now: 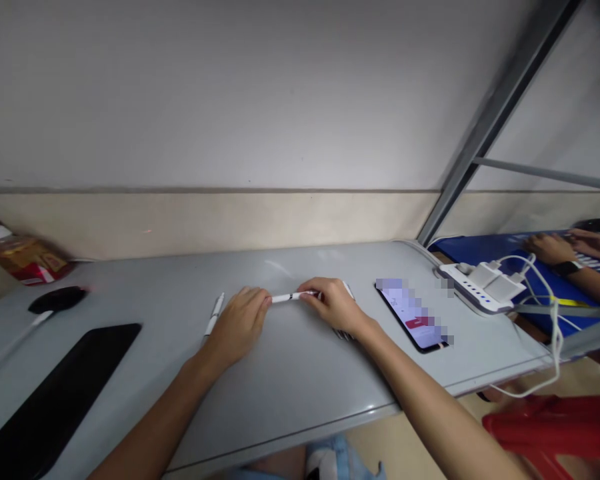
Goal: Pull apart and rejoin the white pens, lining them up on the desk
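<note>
Between my two hands, a white pen with a dark band point(282, 298) is held level above the grey table point(290, 373). My left hand point(243, 318) is closed on its left end. The fingers of my right hand point(330, 303) pinch its right end. Another white pen point(215, 314) lies on the table just left of my left hand. Several thin items point(343, 334) lie partly hidden under and behind my right hand.
A lit phone point(413, 317) lies right of my right hand. Further right are a power strip point(475, 289) with plugs and cables, a metal post point(450, 193), a person's hands point(553, 249) and a red stool point(555, 427). At left are a black mat point(65, 400), a black device point(57, 300) and a bottle point(27, 259).
</note>
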Tool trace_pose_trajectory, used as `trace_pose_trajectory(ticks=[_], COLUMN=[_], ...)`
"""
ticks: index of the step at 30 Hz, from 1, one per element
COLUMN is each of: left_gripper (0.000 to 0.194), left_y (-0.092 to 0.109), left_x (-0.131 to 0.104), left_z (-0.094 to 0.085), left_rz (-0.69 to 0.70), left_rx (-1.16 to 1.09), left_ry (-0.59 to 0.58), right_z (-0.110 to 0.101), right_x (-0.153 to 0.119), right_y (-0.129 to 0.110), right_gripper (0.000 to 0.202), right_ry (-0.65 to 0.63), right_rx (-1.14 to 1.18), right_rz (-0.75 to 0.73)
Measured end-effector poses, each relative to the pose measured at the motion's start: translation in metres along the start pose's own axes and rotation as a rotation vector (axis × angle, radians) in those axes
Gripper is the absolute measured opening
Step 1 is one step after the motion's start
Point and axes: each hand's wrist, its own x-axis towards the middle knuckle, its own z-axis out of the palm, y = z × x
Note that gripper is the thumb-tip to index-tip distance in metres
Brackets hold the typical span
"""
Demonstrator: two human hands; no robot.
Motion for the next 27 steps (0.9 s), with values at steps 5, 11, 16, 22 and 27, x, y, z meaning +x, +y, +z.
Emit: trace_pose_trajectory(ticks=[5, 11, 16, 22, 27], left_gripper=[0.033, 0.033, 0.031, 0.029, 0.037], left_y=[0.000, 0.002, 0.001, -0.002, -0.008], left_x=[0.000, -0.001, -0.001, -0.001, -0.001], left_z=[0.003, 0.004, 0.004, 0.005, 0.007], left_rz=[-0.034, -0.056, -0.078, -0.066, -0.025], left_rx=[-0.028, -0.118, -0.134, -0.189, -0.186], left_ry=[-0.032, -0.024, -0.044, -0.031, -0.032], right_z=[0.001, 0.003, 0.007, 0.005, -0.002], right_x=[0.000, 0.000, 0.000, 0.001, 0.003], right_y=[0.004, 0.006, 0.010, 0.012, 0.014], right_gripper=[0.014, 0.022, 0.022, 0.023, 0.024], right_ry=[0.055, 0.057, 0.085, 0.100, 0.109], right_rx=[-0.075, -0.183, -0.235, -0.281, -0.329], right_rz=[-0.112, -0.145, -0.163, -0.117, -0.017])
